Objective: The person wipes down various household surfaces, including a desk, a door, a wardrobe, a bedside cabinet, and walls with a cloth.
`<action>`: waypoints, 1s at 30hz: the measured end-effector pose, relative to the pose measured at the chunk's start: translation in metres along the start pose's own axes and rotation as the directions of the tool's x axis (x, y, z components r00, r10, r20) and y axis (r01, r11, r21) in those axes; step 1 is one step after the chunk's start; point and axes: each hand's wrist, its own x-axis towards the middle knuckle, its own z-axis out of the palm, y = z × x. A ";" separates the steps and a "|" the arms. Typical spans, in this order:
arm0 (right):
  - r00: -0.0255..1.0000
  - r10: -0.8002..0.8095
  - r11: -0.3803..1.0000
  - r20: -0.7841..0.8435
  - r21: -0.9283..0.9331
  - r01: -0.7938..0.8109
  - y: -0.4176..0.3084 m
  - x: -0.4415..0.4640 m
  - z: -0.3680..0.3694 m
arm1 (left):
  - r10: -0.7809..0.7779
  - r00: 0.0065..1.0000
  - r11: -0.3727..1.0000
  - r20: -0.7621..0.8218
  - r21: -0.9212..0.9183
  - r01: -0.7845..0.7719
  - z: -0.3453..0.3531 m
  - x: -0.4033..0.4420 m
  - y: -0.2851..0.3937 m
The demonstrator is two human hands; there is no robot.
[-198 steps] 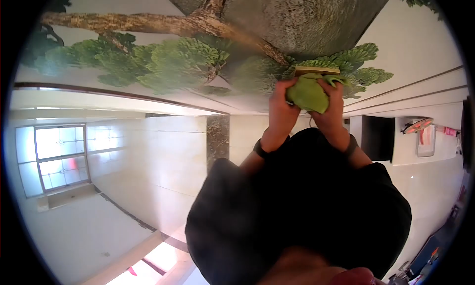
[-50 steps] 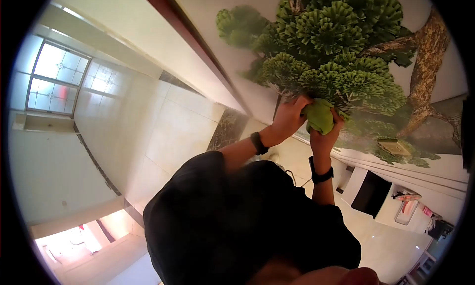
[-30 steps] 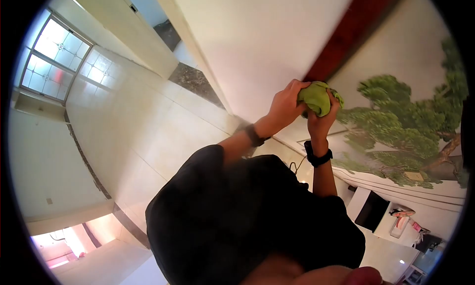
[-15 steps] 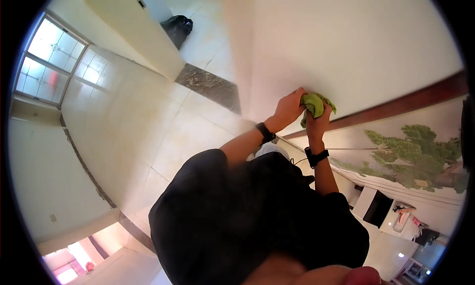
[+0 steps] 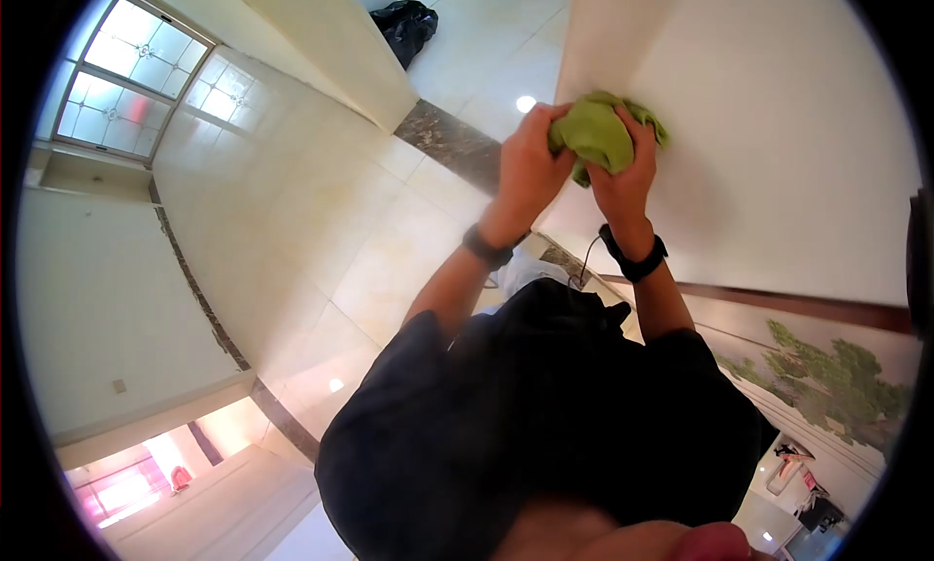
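Note:
A crumpled green cloth [image 5: 598, 133] is held between both hands, close to the plain pale wall [image 5: 769, 152] near its vertical edge. My left hand [image 5: 530, 162] grips the cloth's left side, fingers bent round it. On the other side, my right hand [image 5: 628, 172] has its fingers curled over the cloth. Each wrist wears a black band. Whether the cloth touches the wall is hard to tell.
A black plastic bag [image 5: 404, 31] lies on the tiled floor through the doorway. A dark marble threshold strip [image 5: 448, 143] crosses the floor. Right and below are a dark red trim [image 5: 808, 308] and a wall with a painted tree [image 5: 837, 381]. A window [image 5: 131, 74] is far left.
The view has swung from the tree mural past the red trim to the plain wall. Both hands have moved with the cloth, still gripping it, up to near the wall's edge.

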 end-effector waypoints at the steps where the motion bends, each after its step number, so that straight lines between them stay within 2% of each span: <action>1: 1.000 -0.027 0.998 -0.006 -0.048 0.027 0.006 -0.004 0.000 | -0.003 0.999 1.000 0.035 -0.010 0.003 0.000 -0.001 -0.007; 2: 0.999 -0.053 0.994 -0.008 -0.098 0.052 0.012 -0.009 0.001 | -0.008 0.997 1.000 0.072 -0.021 0.009 0.001 -0.002 -0.016; 6: 0.997 0.058 0.986 0.045 -0.158 -0.051 0.027 -0.034 0.008 | -0.072 0.971 0.993 0.228 -0.077 0.092 0.004 -0.009 -0.050; 8: 0.985 0.156 0.975 0.080 -0.172 -0.141 0.037 -0.053 0.012 | -0.007 0.953 0.995 0.303 -0.094 0.038 0.002 -0.007 -0.067; 12: 0.992 0.110 0.959 -0.056 -0.255 -0.121 0.043 -0.068 0.025 | 0.115 0.873 0.990 0.474 -0.127 -0.061 -0.010 0.019 -0.078; 15: 0.984 0.013 0.955 -0.178 -0.290 -0.065 0.033 -0.057 0.035 | 0.322 0.829 0.946 0.458 -0.195 -0.260 -0.020 0.054 -0.076; 16: 0.973 -0.010 0.953 -0.229 -0.296 -0.060 0.028 -0.052 0.038 | 0.379 0.831 0.924 0.408 -0.224 -0.311 -0.019 0.064 -0.075; 18: 0.960 -0.052 0.930 -0.276 -0.363 -0.054 0.014 -0.035 0.040 | 0.450 0.807 0.885 0.382 -0.310 -0.346 -0.025 0.084 -0.067; 20: 0.961 0.136 0.934 -0.243 -0.291 -0.206 0.013 -0.033 0.028 | 0.537 0.783 0.822 0.314 -0.402 -0.403 -0.025 0.104 -0.056; 23: 0.902 0.275 0.941 -0.333 -0.097 -0.323 0.004 -0.025 0.030 | 0.585 0.747 0.780 0.315 -0.470 -0.413 -0.029 0.127 -0.044; 24: 0.847 0.381 0.918 -0.370 0.044 -0.394 0.003 -0.025 0.033 | 0.600 0.740 0.756 0.303 -0.518 -0.401 -0.027 0.132 -0.042; 27: 0.766 0.291 0.926 -0.574 -0.033 -0.377 0.002 -0.036 0.051 | 0.588 0.751 0.719 0.302 -0.621 -0.313 -0.017 0.130 -0.056; 28: 0.723 0.353 0.904 -0.594 0.016 -0.428 0.000 -0.039 0.051 | 0.582 0.758 0.707 0.294 -0.644 -0.293 -0.014 0.128 -0.060; 30: 0.665 0.370 0.882 -0.649 0.020 -0.470 -0.003 -0.046 0.056 | 0.597 0.726 0.672 0.343 -0.708 -0.218 -0.011 0.133 -0.071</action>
